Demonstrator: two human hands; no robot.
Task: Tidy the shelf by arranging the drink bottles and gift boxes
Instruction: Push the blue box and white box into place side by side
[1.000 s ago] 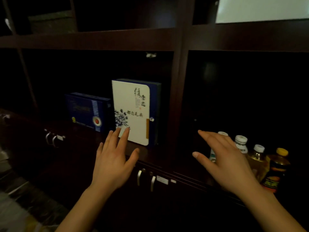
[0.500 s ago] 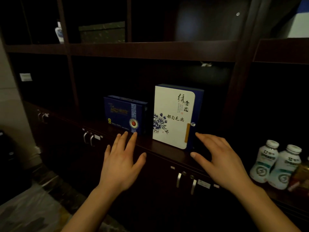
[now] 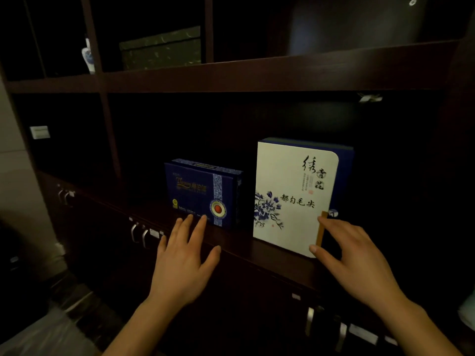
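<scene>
Two gift boxes stand upright on the dark wooden shelf. The taller white gift box has blue flowers and black writing; the lower dark blue gift box stands to its left with a gap between them. My right hand is spread at the white box's lower right corner, thumb and forefinger touching its edge. My left hand hovers flat with fingers apart, its fingertips just in front of the blue box's base. A pale bottle edge shows at far right.
A dark green box and a small blue-and-white vase sit on the upper shelf. Cabinet doors with metal handles run below the shelf. A vertical divider stands left of the boxes. Marble floor lies at lower left.
The view has swung left, so the drink bottles have nearly left the frame. Both hands have moved toward the gift boxes; my right hand now touches the white box's corner.
</scene>
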